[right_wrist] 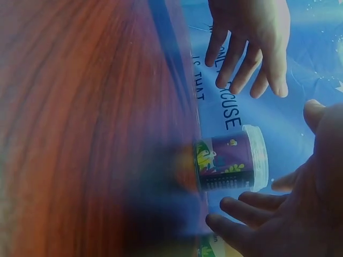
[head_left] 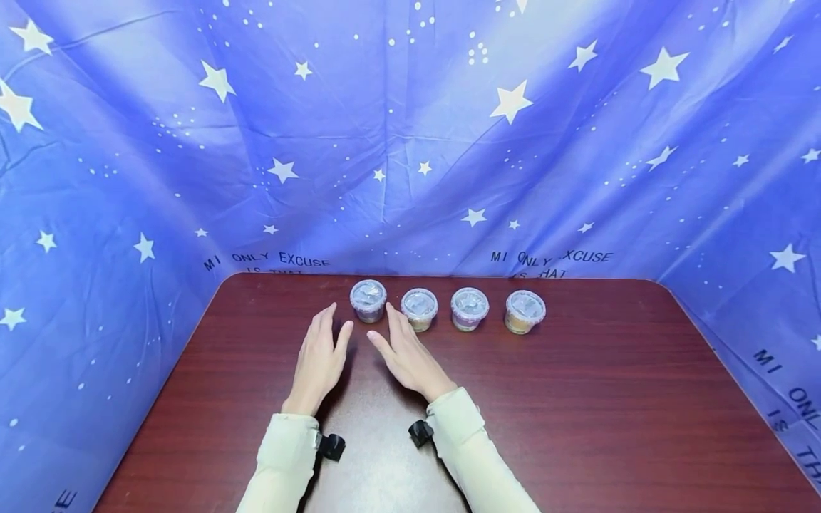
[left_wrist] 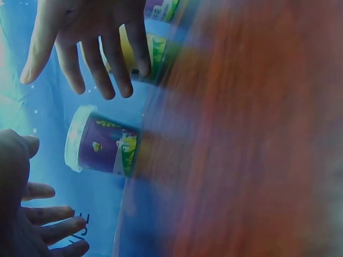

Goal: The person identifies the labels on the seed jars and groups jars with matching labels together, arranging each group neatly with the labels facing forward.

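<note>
A small purple tub [head_left: 368,305] with a clear lid stands upright at the left end of a row of similar tubs. My left hand [head_left: 316,360] is to its near left, fingers extended and parted from the thumb. On the near right, my right hand [head_left: 410,356] reaches forward with straight fingers. It overlaps the edge of a yellowish tub [head_left: 419,309] in the head view. Both wrist views show the purple tub [left_wrist: 108,142] between the two hands, with a gap on each side. Neither hand holds anything.
Further right in the row stand another purple tub [head_left: 470,309] and an orange-yellow tub [head_left: 525,312]. All are near the back edge of the dark red wooden table [head_left: 609,399]. A blue star-patterned curtain [head_left: 410,142] hangs behind and at both sides.
</note>
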Demonstrator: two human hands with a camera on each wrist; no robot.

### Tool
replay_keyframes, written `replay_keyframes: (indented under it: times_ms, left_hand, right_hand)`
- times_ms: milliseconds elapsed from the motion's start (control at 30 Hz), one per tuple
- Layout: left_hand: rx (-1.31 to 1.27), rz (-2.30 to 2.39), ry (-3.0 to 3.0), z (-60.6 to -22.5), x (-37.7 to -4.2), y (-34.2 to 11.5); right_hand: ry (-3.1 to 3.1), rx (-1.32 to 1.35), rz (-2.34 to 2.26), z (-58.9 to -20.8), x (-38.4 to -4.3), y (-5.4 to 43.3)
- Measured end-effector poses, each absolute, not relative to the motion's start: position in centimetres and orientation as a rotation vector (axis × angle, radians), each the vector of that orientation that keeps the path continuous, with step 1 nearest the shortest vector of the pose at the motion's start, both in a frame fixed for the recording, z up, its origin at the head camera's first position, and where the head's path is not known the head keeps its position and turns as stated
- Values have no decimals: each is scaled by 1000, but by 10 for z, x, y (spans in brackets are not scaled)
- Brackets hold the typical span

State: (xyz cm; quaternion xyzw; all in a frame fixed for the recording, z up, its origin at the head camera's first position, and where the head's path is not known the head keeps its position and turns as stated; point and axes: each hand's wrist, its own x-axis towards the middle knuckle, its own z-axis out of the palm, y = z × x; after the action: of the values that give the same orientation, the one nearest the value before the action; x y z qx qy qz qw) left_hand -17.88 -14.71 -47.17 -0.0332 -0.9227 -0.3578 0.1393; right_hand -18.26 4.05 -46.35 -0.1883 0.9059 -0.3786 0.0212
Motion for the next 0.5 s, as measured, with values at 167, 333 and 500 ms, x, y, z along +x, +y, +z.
replay_keyframes:
  times_ms: [167,333,500]
  left_hand:
    - [-89,-1067,-2659,-472,-189,-149]
    - [-69,-1103,-2669,-474,-197,-151]
    - [-49,-1145,-2684,-472,-203,-152]
  right_hand:
    - [2808,-558,-1190,-464,-188,38]
    - [2814,-546,-1205,-464,-195,35]
    - [2807,-542,-1190,-463,-202,31]
